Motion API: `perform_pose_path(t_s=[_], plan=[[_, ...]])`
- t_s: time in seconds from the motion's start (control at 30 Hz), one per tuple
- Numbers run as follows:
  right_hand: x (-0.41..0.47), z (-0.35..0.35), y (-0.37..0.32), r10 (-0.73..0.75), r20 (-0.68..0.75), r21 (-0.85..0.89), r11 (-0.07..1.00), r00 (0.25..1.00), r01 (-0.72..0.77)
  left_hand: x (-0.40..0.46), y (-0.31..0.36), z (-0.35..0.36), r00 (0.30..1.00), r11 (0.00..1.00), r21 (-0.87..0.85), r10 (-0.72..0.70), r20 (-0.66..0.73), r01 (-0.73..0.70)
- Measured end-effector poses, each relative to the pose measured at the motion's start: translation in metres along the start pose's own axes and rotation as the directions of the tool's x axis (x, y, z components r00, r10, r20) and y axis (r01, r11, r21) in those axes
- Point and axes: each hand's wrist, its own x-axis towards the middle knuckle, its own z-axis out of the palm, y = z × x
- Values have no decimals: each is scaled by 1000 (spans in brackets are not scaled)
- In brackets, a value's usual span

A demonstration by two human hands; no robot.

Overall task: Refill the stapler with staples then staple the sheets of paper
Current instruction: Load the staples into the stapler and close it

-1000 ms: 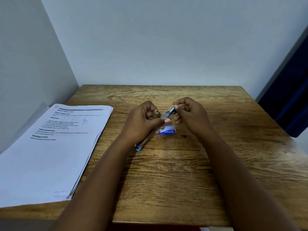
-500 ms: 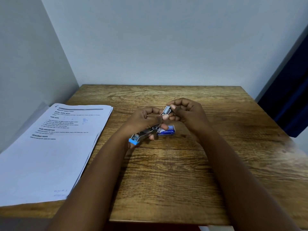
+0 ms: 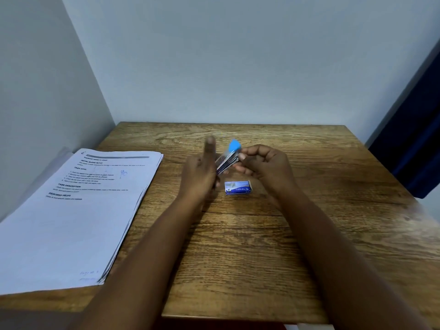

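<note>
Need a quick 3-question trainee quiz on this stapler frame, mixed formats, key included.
1. True or false: the stack of printed white paper sheets lies under the small metal stapler with the blue end.
2. Which hand pinches the stapler? A) left hand B) right hand C) neither
3. Fill in: the small blue staple box lies on the wooden ___.

Key: 1 false, the stack lies apart, at the table's left. 2 B; the left hand's finger points up beside it. 3 table.
</note>
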Motion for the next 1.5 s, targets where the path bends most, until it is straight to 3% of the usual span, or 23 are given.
perform_pose_path(t_s=[0.13, 0.3, 0.6, 0.8, 0.93, 1.07, 1.23, 1.37, 1.5], plan=[[-2, 4, -3, 45, 121, -34, 999, 992, -41, 4, -2, -4, 977, 907, 367, 212, 19, -204], [-5, 4, -3, 100, 189, -119, 990, 977, -79, 7, -5, -5, 959, 825, 493, 273, 78, -276], [-2, -3, -8, 117, 233, -91, 991, 965, -98, 7, -6, -5, 947, 832, 455, 307, 97, -317], [0, -14, -10, 82, 281, -253, 967, 956, -8, 10, 2, -15, 968, 937, 288, 143, 206, -200], [1, -20, -9, 86, 291, -535, 840, 953, 87, 9, 6, -25, 929, 972, 211, 19, 370, -103], [0, -20, -3, 139, 308, -730, 668, 941, 141, 9, 9, -27, 960, 999, 45, -38, 278, 26], [3, -27, -4, 111, 297, -816, 545, 948, 192, 17, 6, -31, 978, 989, -98, -89, 188, 109], [6, -50, -17, 183, 183, -924, 369, 966, 105, 19, -3, -29, 937, 973, -122, -149, 317, 195], [6, -65, -25, 305, 70, -925, 377, 950, -53, 17, -10, -23, 865, 979, 15, -188, 466, 205]])
